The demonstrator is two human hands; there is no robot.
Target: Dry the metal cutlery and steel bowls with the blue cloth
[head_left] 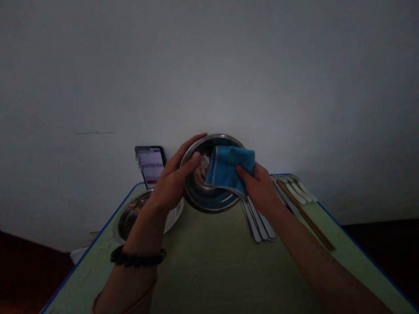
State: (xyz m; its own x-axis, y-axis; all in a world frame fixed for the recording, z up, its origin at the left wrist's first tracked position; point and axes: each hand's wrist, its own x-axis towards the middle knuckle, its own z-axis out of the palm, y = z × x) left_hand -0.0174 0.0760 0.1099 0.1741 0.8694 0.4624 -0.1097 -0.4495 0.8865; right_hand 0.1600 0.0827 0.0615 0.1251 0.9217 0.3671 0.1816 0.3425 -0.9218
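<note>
1. One metal bowl [212,203] is held up above the far part of the desk [203,270], tilted so that its opening faces the person.
2. One left hand [173,179] grips the bowl at its left side: the thumb reaches over the rim onto the inside, and the other fingers lie behind the outer wall.
3. One right hand [262,187] grips one folded blue cloth [229,168], thumb on top; the cloth lies across the right part of the bowl's opening, partly inside it.
4. A second metal bowl [129,218] stands on the desk near the left edge, toward the far left corner. The left forearm hides part of it, so its full contents cannot be told.
5. One phone [153,165], screen lit, leans upright at the far left corner, just beyond the second bowl.
6. Right of the middle lie at least three metal handles [253,220]; their far ends are hidden behind the bowl and right hand.
7. Toward the far right corner lie what look like two wooden chopsticks [307,213], with about three pale-handled utensils [298,192] between them and the right edge.
8. One dark beaded bracelet [139,257] circles the left wrist.
</note>
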